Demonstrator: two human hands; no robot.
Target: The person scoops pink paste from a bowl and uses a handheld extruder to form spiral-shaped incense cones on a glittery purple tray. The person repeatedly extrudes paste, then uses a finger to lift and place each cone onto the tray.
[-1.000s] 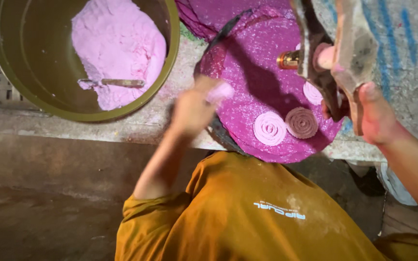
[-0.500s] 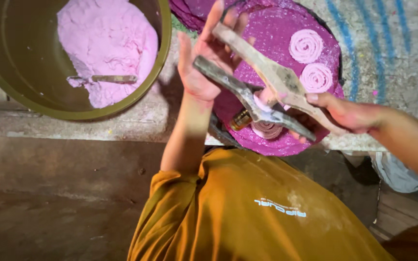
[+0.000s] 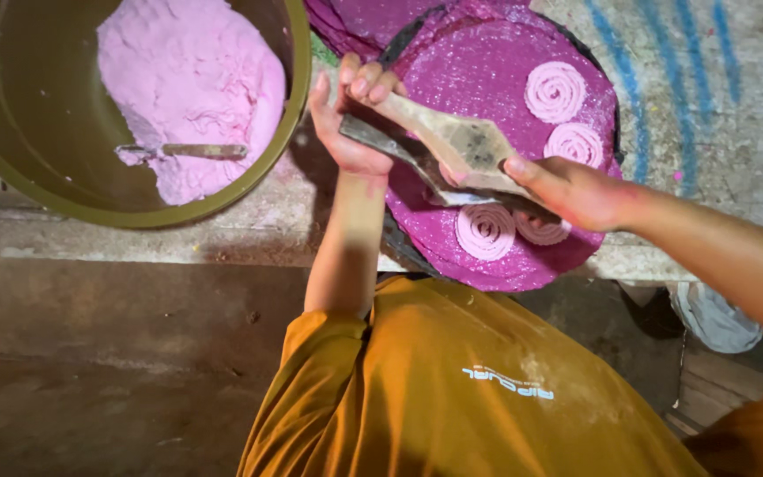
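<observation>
A wooden hand press (image 3: 452, 150) with two long handles lies nearly level above a round purple mat (image 3: 487, 79). My left hand (image 3: 351, 124) is wrapped around the handle ends at the left. My right hand (image 3: 576, 190) grips the press body at the right, low over the mat. Several pink spiral coils lie on the mat: two at the upper right (image 3: 555, 90) and two more under the press near the front edge (image 3: 485, 231). My orange shirt (image 3: 470, 389) fills the bottom of the view.
A big olive-green bowl (image 3: 298, 79) at the left holds a mound of pink dough (image 3: 192, 79) with a metal spoon (image 3: 183, 152) stuck in it. Both stand on a rough concrete ledge (image 3: 249, 234). More purple mats (image 3: 346, 18) are stacked behind. Blue paint streaks (image 3: 664, 88) mark the surface at the right.
My left hand, spread flat against the press half a second ago, now closes on the handle ends. The press has dropped lower and flatter over the mat, and another coil shows beneath it.
</observation>
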